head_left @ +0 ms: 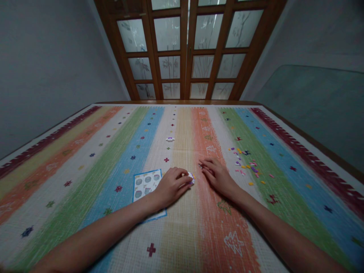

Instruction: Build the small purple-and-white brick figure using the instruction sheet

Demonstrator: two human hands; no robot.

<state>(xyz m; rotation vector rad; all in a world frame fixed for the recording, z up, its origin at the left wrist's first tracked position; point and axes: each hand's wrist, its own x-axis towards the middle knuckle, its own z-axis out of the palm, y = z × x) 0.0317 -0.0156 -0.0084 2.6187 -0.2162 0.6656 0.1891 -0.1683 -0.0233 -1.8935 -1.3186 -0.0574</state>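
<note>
My left hand (173, 186) is closed, its thumb and fingers around a small white piece with purple and yellow bits (192, 177) at the middle of the table. A little to the right, my right hand (217, 176) has its fingertips pinched together. Something tiny shows at those fingertips, too small to make out. Partly under my left hand and forearm lies a blue-edged instruction sheet (138, 175) with several printed diagrams. To the right of my right hand, several small yellow, purple, pink and white pieces (252, 169) lie scattered on the cloth.
A striped tablecloth (182, 235) covers the table. Farther back on it sits a small white and purple piece (170, 139). Beyond the far edge stand wooden doors with glass panes (186, 49). A pale rounded panel (318, 102) is at the right.
</note>
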